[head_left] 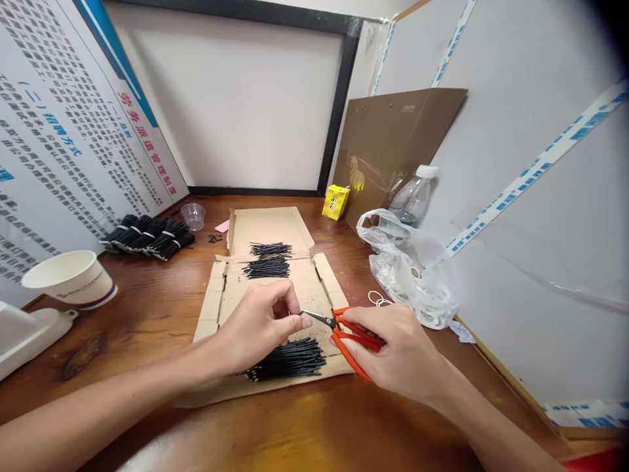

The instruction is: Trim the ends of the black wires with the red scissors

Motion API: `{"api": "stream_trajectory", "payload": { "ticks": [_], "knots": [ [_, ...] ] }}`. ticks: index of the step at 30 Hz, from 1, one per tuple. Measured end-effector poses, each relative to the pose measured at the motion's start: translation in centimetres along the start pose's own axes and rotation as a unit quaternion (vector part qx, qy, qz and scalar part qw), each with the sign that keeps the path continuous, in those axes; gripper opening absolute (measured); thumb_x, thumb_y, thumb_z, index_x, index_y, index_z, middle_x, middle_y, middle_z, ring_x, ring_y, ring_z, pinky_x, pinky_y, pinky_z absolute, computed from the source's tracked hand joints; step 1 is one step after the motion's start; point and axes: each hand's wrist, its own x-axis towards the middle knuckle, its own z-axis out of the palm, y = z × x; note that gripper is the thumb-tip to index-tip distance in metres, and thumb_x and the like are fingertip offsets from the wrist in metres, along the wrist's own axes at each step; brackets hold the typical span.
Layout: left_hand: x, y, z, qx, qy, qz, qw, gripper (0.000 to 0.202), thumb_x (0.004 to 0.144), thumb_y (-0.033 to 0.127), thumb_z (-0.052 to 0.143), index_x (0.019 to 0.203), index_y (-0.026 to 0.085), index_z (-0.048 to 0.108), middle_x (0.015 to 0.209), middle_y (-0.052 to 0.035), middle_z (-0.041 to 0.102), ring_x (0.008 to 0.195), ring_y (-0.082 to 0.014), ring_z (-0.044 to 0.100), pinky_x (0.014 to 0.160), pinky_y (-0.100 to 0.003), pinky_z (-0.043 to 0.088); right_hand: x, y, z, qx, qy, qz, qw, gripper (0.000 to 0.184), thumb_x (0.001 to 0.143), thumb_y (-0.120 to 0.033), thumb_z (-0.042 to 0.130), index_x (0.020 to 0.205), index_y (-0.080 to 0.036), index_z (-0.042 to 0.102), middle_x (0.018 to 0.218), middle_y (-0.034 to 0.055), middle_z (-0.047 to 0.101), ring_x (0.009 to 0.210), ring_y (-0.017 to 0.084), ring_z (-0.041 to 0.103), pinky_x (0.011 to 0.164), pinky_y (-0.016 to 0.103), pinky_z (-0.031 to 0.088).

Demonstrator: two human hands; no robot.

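Orange-handled scissors (pixel 361 337) are gripped in my right hand (pixel 398 344), fingers around the handles. Their blades point left and reach the fingertips of my left hand (pixel 268 321). That hand is closed in a pinch; a small dark tip shows at the blades, and the rest of what it holds is hidden by the fingers. Under my hands an opened-out cardboard box (pixel 265 226) lies flat. On its near part rests a large pile of thin black wire-like pieces (pixel 295 359), some with pale ends. Farther up are two smaller piles of black pieces (pixel 268 267).
At left stand a paper cup (pixel 69 278), a white device (pixel 29 334), bundled black strands (pixel 147 235) and a clear plastic cup (pixel 192 215). At right are a plastic bag (pixel 413 275), a bottle (pixel 415 196) and a yellow box (pixel 336 201). Panels enclose the table.
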Motion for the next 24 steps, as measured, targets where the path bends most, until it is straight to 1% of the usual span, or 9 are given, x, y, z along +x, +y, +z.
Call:
{"api": "stream_trajectory", "payload": {
  "ticks": [3,5,6,7,9,11,16,19,24],
  "knots": [
    [0.2,-0.6,-0.3,0.066,0.015,0.038,0.997,0.023,0.083,0.024,0.064,0.069,0.016,0.048,0.057,0.0035,0.054,0.053,-0.0093,0.048,0.053,-0.022,0.036,0.1,0.1,0.0,-0.007,0.020,0.004,1.000,0.019,0.084,-0.019,0.053,0.067,-0.017,0.061,0.051,-0.0033,0.055,0.043,0.007,0.040,0.047,0.024,0.028],
    [0.6,-1.6,-0.7,0.151,0.025,0.081,0.985,0.019,0.083,0.022,0.063,0.070,0.016,0.051,0.062,0.0020,0.055,0.057,-0.0106,0.048,0.055,-0.023,0.036,0.1,0.2,0.0,-0.006,0.053,0.003,0.999,0.017,0.084,-0.020,0.055,0.070,-0.016,0.064,0.055,-0.0021,0.060,0.043,0.007,0.044,0.046,0.023,0.030],
    [0.9,-2.3,-0.9,0.203,0.026,0.099,0.974,0.016,0.083,0.020,0.062,0.071,0.016,0.052,0.064,0.0014,0.055,0.059,-0.0113,0.047,0.057,-0.024,0.036,0.1,0.2,0.0,-0.005,0.067,0.001,0.998,0.016,0.084,-0.020,0.056,0.071,-0.016,0.064,0.056,-0.0015,0.062,0.044,0.007,0.047,0.046,0.022,0.031],
    [1.2,-3.1,-1.3,0.252,0.020,0.108,0.962,0.014,0.083,0.019,0.061,0.072,0.016,0.054,0.066,0.0007,0.056,0.061,-0.0122,0.048,0.058,-0.024,0.035,0.1,0.2,0.0,-0.003,0.076,0.000,0.997,0.015,0.083,-0.020,0.057,0.071,-0.016,0.065,0.057,-0.0012,0.063,0.044,0.008,0.048,0.046,0.022,0.032],
    [2.0,-4.5,-2.0,0.310,-0.002,0.082,0.947,0.012,0.083,0.017,0.060,0.072,0.016,0.055,0.069,-0.0009,0.059,0.065,-0.0139,0.050,0.061,-0.025,0.037,0.1,0.3,0.0,0.001,0.084,0.001,0.996,0.013,0.083,-0.020,0.058,0.072,-0.016,0.065,0.058,-0.0009,0.064,0.044,0.008,0.051,0.046,0.022,0.034],
    [2.7,-5.7,-2.6,0.326,-0.008,0.067,0.943,0.010,0.082,0.016,0.061,0.073,0.015,0.057,0.071,-0.0017,0.060,0.065,-0.0142,0.052,0.063,-0.026,0.038,0.2,0.3,0.0,0.004,0.086,0.002,0.996,0.012,0.082,-0.019,0.059,0.073,-0.015,0.065,0.060,-0.0001,0.067,0.045,0.008,0.053,0.046,0.021,0.035],
    [3.4,-7.1,-3.6,0.333,0.011,0.087,0.939,0.006,0.080,0.012,0.060,0.076,0.015,0.058,0.076,-0.0020,0.058,0.067,-0.0137,0.051,0.067,-0.026,0.039,0.3,0.3,0.0,-0.001,0.092,-0.004,0.996,0.012,0.082,-0.019,0.058,0.074,-0.015,0.066,0.060,0.0001,0.067,0.044,0.008,0.053,0.045,0.022,0.036],
    [3.5,-7.5,-3.7,0.345,0.013,0.090,0.934,0.009,0.080,0.009,0.056,0.073,0.015,0.059,0.077,-0.0030,0.057,0.068,-0.0146,0.051,0.068,-0.027,0.039,0.4,0.2,-0.1,-0.001,0.090,-0.003,0.996,0.011,0.082,-0.019,0.058,0.075,-0.015,0.066,0.057,-0.0017,0.065,0.043,0.008,0.052,0.044,0.021,0.035],
    [3.8,-8.1,-3.4,0.381,0.029,0.092,0.919,0.018,0.086,0.011,0.047,0.074,0.015,0.059,0.079,-0.0060,0.057,0.074,-0.0180,0.052,0.072,-0.030,0.040,0.4,0.1,-0.1,-0.001,0.080,0.002,0.997,0.012,0.082,-0.021,0.058,0.076,-0.016,0.066,0.054,-0.0020,0.062,0.043,0.008,0.050,0.044,0.021,0.033]
  ]
}}
